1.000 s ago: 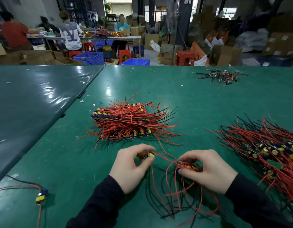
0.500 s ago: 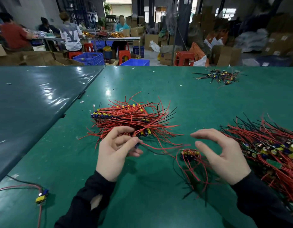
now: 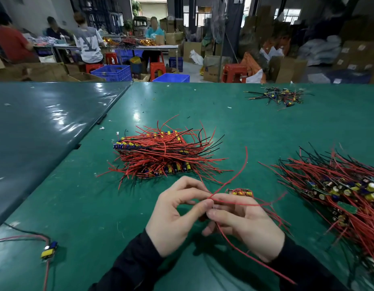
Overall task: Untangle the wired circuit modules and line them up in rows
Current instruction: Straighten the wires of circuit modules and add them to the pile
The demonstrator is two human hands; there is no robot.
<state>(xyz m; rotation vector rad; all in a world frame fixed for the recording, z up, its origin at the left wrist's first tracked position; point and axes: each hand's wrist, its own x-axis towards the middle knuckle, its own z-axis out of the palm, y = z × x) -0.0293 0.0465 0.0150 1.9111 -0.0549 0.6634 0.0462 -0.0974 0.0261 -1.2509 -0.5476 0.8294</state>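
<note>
My left hand (image 3: pixel 177 215) and my right hand (image 3: pixel 245 225) meet at the near middle of the green table (image 3: pixel 81 206), both pinching red wires (image 3: pixel 234 181) that cross between their fingertips. A small circuit module (image 3: pixel 240 192) with yellow parts lies just beyond my right hand, trailing those wires. Farther back stands a pile of modules set in rows (image 3: pixel 161 154), red and black wires fanning out to the right. At the right lies a tangled heap of modules (image 3: pixel 345 192).
A single module with a yellow part (image 3: pixel 48 249) and its wires lies at the near left. A small tangle of dark-wired parts (image 3: pixel 280 97) sits at the far right of the table. A darker table (image 3: pixel 35 127) adjoins on the left. People work at benches beyond.
Both hands drew back from the row pile and the loose module and came together. They now pinch red wires lifted off the table, where half a second ago they were apart and open.
</note>
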